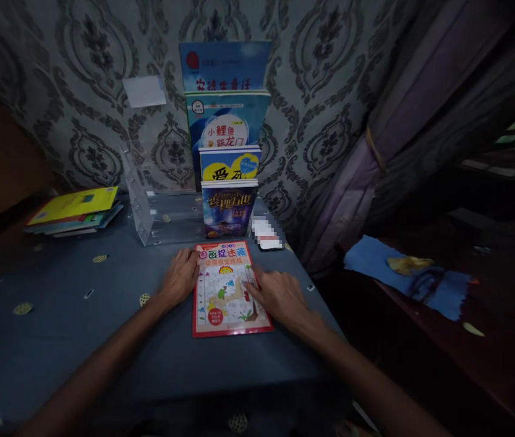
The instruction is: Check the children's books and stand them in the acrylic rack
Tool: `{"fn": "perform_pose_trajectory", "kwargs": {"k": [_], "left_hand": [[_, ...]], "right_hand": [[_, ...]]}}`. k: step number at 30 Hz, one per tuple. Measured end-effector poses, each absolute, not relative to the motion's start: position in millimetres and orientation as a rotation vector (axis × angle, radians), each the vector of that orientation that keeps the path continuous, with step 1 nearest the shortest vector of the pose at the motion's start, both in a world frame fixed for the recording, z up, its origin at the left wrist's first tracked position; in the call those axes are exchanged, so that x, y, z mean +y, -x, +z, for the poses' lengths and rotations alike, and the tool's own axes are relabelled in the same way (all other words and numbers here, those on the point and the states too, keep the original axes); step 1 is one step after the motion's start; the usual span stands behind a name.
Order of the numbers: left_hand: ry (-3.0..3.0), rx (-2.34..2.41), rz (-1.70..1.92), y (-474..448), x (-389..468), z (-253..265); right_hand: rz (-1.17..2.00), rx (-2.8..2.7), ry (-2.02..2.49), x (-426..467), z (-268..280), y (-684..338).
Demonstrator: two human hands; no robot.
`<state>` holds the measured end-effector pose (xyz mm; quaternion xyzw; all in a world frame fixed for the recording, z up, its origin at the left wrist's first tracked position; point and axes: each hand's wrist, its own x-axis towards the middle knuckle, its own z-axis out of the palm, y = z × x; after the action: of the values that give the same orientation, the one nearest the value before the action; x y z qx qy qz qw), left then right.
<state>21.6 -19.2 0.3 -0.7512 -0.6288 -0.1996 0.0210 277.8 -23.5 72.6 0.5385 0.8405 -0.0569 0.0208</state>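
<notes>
A red-bordered children's picture book (230, 309) with a drawn sun and tree on its cover lies on the cloth-covered table in front of me. My left hand (181, 278) is at its upper left edge, fingers bent against the side. On the opposite side my right hand (282, 294) grips the right edge, a digit reaching over the cover. Fingertips under the book's edges are hidden. Just behind it, a dark blue book (228, 212) stands upright in a clear stepped rack (141, 206), with a yellow-and-white book (230, 164) behind that.
Higher in the rack stand a teal book (228, 115) and a blue book (225, 60). A phone-like object (269, 237), partly pixelated, lies right of the rack. Several flat books (75, 206) are stacked at left. A tied curtain (353, 176) hangs beyond the table's right edge.
</notes>
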Motion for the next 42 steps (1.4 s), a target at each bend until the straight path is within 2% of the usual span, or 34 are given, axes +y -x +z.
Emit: {"fn": "perform_pose_trajectory", "kwargs": {"k": [2,5,9,12,16,24,33,42], "left_hand": [[2.365,-1.871,-0.698,-18.2,-11.9,-8.4],[2.402,-1.845,-0.765,-12.4,-3.3,-22.1],[2.466,-1.760,-0.797,-7.1,0.7,-32.5],[2.456,-1.717,-0.806,-7.8,0.7,-32.8],[2.413,-1.736,-0.764,-12.3,-0.8,-28.0],[2.401,-1.756,-0.746,-13.7,-1.7,-25.9],[2.458,-1.726,-0.564,-22.1,0.2,-8.6],[2.784,-1.422,-0.446,-81.2,16.7,3.5]], "right_hand": [[-0.225,2.758,-1.620,-15.2,71.8,-260.6],[-0.393,3.028,-1.314,-0.8,61.5,-225.5],[-0.603,3.161,-1.077,19.9,36.8,-192.4],[-0.642,3.204,-1.077,31.7,18.3,-189.9],[-0.541,3.222,-1.185,42.7,1.7,-205.4],[-0.372,3.095,-1.550,67.5,-5.3,-257.3],[-0.674,3.161,-1.460,73.4,3.8,-269.6],[-0.839,3.235,-1.315,85.0,-4.8,-277.2]]}}
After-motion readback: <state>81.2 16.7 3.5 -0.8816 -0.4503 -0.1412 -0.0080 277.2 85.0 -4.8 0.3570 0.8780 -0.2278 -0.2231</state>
